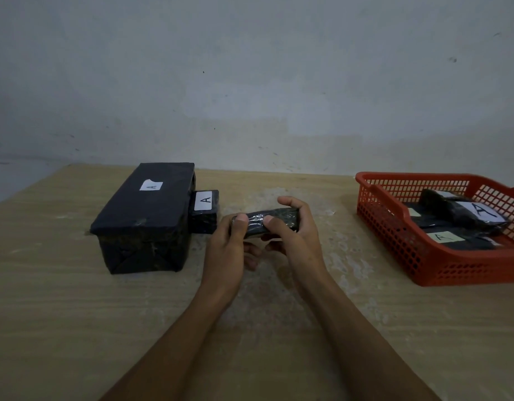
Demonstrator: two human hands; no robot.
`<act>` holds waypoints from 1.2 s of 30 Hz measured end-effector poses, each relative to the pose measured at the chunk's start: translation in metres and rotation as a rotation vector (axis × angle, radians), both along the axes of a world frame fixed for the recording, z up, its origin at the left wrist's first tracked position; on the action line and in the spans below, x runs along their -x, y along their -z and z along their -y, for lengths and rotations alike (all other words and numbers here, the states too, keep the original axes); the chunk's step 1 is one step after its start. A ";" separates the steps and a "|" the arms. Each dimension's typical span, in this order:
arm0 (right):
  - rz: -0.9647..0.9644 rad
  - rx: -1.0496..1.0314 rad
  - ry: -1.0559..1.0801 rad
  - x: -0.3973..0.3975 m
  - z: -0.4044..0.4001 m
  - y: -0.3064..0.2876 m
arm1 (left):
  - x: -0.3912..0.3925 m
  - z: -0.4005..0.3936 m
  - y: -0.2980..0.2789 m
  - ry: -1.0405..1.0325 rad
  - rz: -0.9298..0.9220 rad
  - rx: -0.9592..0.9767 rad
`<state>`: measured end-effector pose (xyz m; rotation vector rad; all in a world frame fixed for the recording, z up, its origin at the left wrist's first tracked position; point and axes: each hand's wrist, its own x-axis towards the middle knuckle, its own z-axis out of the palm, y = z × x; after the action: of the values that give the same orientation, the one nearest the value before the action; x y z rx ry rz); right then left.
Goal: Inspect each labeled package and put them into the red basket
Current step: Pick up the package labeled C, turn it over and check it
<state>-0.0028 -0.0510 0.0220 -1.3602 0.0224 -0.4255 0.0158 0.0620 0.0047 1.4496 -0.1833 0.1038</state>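
Observation:
Both my hands hold a small flat black package above the middle of the table; no label shows on its visible face. My left hand grips its left end with the thumb on top. My right hand curls round its right end. A big black box with a white "A" label stands to the left. A small black package with an "A" label sits against that box's right side. The red basket stands at the right and holds several black packages labelled "A".
The wooden table runs from the wall to the near edge. A pale wall rises right behind the box and the basket.

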 end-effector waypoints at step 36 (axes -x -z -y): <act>0.018 0.055 -0.075 0.004 -0.004 -0.002 | -0.007 -0.006 -0.006 -0.113 -0.080 0.154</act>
<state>-0.0067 -0.0472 0.0242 -1.4072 -0.0549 -0.3776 0.0229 0.0683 0.0105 1.3073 -0.0272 0.1485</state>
